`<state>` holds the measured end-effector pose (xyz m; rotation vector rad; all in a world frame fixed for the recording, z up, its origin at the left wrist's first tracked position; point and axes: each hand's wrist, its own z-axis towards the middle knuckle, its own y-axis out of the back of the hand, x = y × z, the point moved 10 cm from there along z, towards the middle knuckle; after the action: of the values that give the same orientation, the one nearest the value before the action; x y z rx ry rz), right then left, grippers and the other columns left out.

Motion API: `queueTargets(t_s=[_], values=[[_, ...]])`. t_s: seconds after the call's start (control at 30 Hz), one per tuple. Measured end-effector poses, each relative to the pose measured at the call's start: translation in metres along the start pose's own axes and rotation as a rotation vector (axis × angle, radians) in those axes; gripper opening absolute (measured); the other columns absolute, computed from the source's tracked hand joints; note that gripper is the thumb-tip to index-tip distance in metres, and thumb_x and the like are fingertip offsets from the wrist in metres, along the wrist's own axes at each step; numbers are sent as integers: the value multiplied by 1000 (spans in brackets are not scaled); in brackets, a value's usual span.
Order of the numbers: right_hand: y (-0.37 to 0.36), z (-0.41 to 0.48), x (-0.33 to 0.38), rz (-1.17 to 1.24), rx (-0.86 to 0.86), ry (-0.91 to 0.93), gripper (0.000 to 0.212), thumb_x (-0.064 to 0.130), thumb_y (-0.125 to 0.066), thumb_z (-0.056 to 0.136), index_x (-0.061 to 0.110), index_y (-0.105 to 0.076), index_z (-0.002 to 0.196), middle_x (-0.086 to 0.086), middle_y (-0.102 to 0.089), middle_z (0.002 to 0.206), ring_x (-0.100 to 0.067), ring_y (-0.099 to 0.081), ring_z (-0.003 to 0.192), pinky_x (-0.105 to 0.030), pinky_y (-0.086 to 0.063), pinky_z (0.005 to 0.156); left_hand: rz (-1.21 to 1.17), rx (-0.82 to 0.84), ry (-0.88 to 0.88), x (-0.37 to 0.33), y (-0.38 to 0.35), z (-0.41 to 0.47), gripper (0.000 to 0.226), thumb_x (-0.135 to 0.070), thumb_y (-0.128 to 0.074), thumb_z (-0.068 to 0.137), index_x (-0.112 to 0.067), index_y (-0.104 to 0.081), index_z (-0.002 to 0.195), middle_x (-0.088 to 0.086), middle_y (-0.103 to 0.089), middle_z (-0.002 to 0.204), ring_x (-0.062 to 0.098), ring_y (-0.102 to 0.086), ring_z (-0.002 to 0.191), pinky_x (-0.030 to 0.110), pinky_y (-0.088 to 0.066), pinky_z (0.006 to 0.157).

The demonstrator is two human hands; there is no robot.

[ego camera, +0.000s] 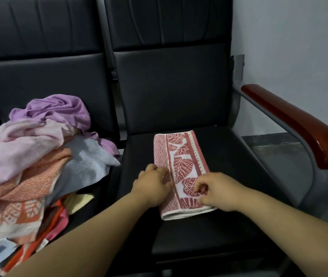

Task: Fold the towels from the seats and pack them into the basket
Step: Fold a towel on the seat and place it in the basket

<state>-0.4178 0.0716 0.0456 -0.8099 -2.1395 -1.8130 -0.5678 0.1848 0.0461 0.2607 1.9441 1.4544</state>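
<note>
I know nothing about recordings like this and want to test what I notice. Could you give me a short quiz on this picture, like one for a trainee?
1. True or false: the red leaf towel lies crumpled in a heap.
2. Which colour is the towel on top of the unfolded pile? A purple, B green, C black.
3. Fill in: the left hand and right hand both touch the leaf towel's ___ end (near or far).
Key: 1 false, it lies folded in a long strip on the right-hand seat; 2 A; 3 near.
</note>
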Motion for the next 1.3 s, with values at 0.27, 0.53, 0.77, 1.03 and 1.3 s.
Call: queueTargets(t_s=[0.27,0.53,0.77,1.03,1.3], values=[[2,-12,0,135,-21,67,24,23,-81,83,40,-67,93,10,-69,95,-4,-67,82,-22,-57,79,-485,349,-324,-34,-18,-66,37,5,-79,75,-20,-74,102,-8,-73,98,3,-67,88,19,-52,86],[-7,-32,10,-47,-65,139,39,28,-78,86,36,-51,114,18,-59,113,-6,-59,102,-25,-52,89,-491,-56,-262,-17,26,-52,27,-2,-77,84,-28,-75,84,-9,-75,82,2,-69,78,17,-51,77],[40,-33,12,220,-247,107,31,15,-77,89,39,-59,97,13,-70,104,-4,-68,96,-28,-59,84,-514,-238,-180,4,64,-50,16,-11,-79,85,-26,-73,84,-8,-74,82,2,-67,74,18,-52,73],[64,-38,20,846,-33,39,14,0,-75,87,13,-76,89,-8,-75,91,-21,-71,84,-35,-59,72,-930,65,-292,-10,76,-61,10,-3,-73,85,-12,-70,87,8,-64,80,12,-57,69,20,-46,62],[41,-27,4,910,107,-136,14,2,-71,91,12,-77,99,-9,-77,94,-22,-68,87,-39,-55,82,-1004,186,-173,-3,56,-61,15,5,-63,94,-8,-68,90,5,-66,74,9,-58,61,19,-46,55]])
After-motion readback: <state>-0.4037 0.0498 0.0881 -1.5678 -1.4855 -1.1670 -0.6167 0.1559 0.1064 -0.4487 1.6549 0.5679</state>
